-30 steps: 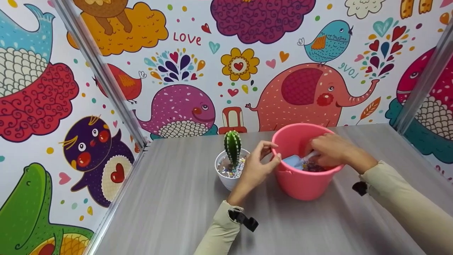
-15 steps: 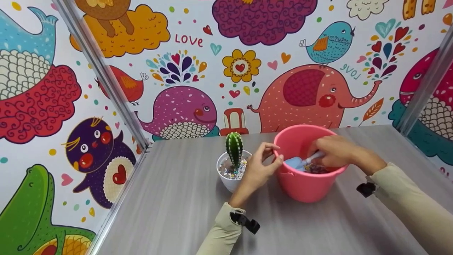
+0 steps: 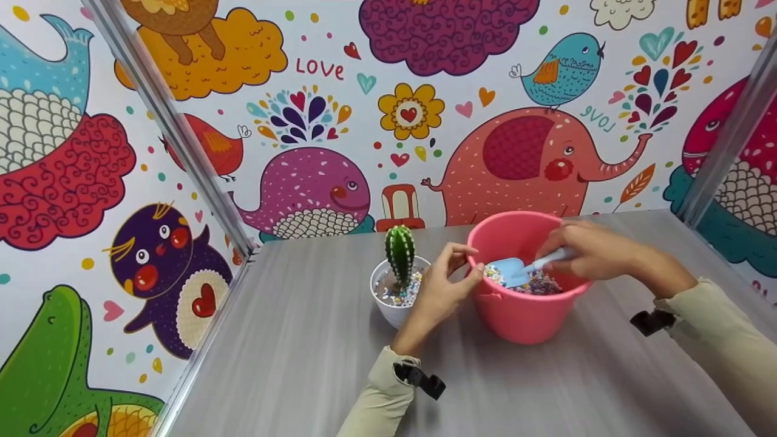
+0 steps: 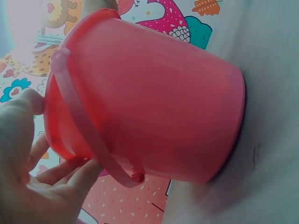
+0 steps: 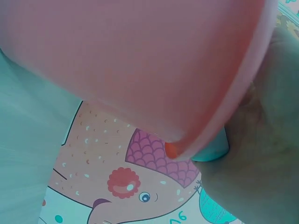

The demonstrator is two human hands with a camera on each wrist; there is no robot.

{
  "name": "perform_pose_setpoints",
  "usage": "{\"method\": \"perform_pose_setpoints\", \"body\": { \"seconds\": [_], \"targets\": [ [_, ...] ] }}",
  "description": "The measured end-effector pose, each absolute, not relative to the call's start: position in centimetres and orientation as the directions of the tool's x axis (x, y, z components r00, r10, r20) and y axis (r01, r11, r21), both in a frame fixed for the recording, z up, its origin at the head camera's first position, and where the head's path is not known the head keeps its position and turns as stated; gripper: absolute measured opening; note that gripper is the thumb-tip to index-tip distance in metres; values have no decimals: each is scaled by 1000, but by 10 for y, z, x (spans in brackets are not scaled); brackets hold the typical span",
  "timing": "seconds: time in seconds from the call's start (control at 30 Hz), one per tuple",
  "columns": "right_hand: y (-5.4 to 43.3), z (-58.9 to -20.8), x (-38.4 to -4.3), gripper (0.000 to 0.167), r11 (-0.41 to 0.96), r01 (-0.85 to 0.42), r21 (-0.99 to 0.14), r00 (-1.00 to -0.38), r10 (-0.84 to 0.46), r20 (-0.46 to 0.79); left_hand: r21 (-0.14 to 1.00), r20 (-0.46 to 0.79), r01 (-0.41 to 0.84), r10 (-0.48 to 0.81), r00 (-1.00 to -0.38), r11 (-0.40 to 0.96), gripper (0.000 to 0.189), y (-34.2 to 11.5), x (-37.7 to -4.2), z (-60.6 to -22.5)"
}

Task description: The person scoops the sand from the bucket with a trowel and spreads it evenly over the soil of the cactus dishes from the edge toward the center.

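My left hand (image 3: 442,288) pinches the near-left rim of a pink bucket (image 3: 525,318), thumb and fingers either side of the edge. In the left wrist view the bucket's strap handle (image 4: 84,121) hangs down beside those fingers. Reaching over the right rim, my right hand (image 3: 592,246) grips the handle of a light blue toy shovel (image 3: 515,272). Its blade is inside the bucket, among small multicoloured pebbles (image 3: 540,284). The right wrist view shows the end of the shovel handle (image 5: 212,149) sticking out from my hand, past the bucket's rim.
A green cactus (image 3: 400,258) stands in a white pot (image 3: 394,314) with pebbles on its soil, just left of the bucket and partly behind my left hand. The grey tabletop (image 3: 291,340) meets printed wall panels (image 3: 340,121) at the back and sides.
My right hand has risen and shifted right with the shovel, showing more of its handle. Pale pebbles now show beside the blade. My left hand stays on the rim.
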State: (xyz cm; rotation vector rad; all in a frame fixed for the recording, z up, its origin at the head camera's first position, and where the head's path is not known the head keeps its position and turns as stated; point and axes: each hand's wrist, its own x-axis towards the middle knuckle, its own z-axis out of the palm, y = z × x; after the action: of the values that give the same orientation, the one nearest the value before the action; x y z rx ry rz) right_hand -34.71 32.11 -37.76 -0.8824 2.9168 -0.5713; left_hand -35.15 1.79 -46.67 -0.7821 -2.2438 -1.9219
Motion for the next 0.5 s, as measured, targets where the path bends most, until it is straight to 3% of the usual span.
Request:
{"method": "perform_pose_setpoints", "body": {
  "seconds": [0.5],
  "targets": [
    [331,-383,-338,30,740,-568,-361,-822,-528,213,897,401,438,313,-861,55,34,18,-352,-468]
  ]
}}
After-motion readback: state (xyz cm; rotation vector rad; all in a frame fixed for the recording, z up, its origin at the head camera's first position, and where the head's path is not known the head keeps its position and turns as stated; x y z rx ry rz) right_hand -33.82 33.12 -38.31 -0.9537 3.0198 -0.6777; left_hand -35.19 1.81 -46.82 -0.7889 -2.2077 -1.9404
